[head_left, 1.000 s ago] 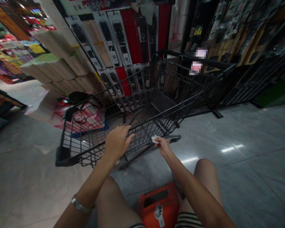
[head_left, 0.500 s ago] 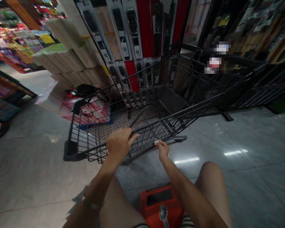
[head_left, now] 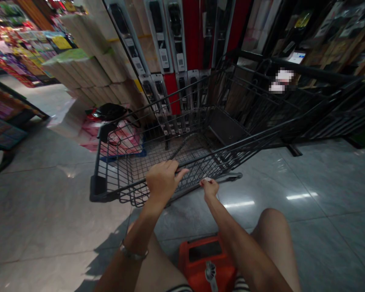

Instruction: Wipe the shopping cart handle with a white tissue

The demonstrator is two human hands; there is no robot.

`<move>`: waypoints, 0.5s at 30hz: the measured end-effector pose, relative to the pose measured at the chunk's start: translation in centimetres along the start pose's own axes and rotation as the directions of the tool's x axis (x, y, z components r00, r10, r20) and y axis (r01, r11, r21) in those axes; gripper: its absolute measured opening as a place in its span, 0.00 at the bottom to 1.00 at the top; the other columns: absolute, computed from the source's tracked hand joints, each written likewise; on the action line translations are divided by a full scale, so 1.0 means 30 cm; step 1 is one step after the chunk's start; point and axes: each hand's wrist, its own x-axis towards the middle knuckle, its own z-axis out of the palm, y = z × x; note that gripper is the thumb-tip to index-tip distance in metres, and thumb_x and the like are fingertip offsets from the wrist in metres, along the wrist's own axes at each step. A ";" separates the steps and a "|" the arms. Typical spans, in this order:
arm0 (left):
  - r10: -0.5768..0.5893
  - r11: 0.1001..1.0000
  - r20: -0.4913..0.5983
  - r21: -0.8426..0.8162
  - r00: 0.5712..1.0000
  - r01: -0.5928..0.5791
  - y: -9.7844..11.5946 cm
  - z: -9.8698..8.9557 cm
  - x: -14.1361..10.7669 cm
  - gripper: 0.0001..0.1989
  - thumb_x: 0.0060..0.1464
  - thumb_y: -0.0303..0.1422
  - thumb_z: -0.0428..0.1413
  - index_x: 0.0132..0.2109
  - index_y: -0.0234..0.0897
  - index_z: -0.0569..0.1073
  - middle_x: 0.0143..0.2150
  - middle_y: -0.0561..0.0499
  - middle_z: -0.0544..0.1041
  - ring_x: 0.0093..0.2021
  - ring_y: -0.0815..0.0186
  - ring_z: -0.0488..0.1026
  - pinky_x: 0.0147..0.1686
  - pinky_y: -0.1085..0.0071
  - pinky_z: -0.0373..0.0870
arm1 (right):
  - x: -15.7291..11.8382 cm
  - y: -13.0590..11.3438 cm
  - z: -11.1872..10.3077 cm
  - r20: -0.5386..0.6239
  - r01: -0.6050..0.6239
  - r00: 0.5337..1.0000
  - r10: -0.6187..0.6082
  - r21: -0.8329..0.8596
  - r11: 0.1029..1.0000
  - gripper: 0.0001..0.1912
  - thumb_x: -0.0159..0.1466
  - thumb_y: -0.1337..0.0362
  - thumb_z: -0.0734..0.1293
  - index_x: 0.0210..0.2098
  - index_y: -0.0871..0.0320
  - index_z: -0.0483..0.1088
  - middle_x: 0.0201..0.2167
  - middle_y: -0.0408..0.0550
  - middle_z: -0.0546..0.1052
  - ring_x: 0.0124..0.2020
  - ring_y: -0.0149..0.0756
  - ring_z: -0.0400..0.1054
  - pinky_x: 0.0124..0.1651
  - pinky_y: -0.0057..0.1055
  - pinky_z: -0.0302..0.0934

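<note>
A black wire shopping cart (head_left: 134,180) stands sideways in front of me. My left hand (head_left: 163,178) is wrapped over its near top rail, thumb pointing right along it. Just outside the cart's near side, my right hand (head_left: 209,188) pinches a small whitish piece (head_left: 207,179), too small to name. The cart basket's mesh floor shows through the wires, with a dark flat panel (head_left: 227,125) toward the handle end.
Packaged goods hang on a rack (head_left: 173,93) behind the cart. Stacked paper packs (head_left: 88,73) and a pink package (head_left: 121,140) with a black bag (head_left: 111,111) stand left. An orange plastic object (head_left: 200,259) sits between my knees. Grey tile floor (head_left: 292,178) lies to the right.
The cart and my left hand have shifted slightly to the right. My right hand stays nearly in place, its pinched piece turned a little.
</note>
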 end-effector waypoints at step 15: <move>-0.010 1.000 0.001 0.002 1.000 0.010 0.057 -0.001 0.022 0.21 0.53 0.51 0.50 0.27 0.39 0.71 0.24 0.49 0.72 0.29 0.62 0.68 0.28 0.67 0.52 | -0.039 0.047 -0.055 -0.021 -0.039 0.999 0.039 -0.002 0.999 0.13 0.37 0.69 0.76 0.23 0.63 0.73 0.18 0.41 0.74 0.24 0.34 0.69 0.30 0.30 0.64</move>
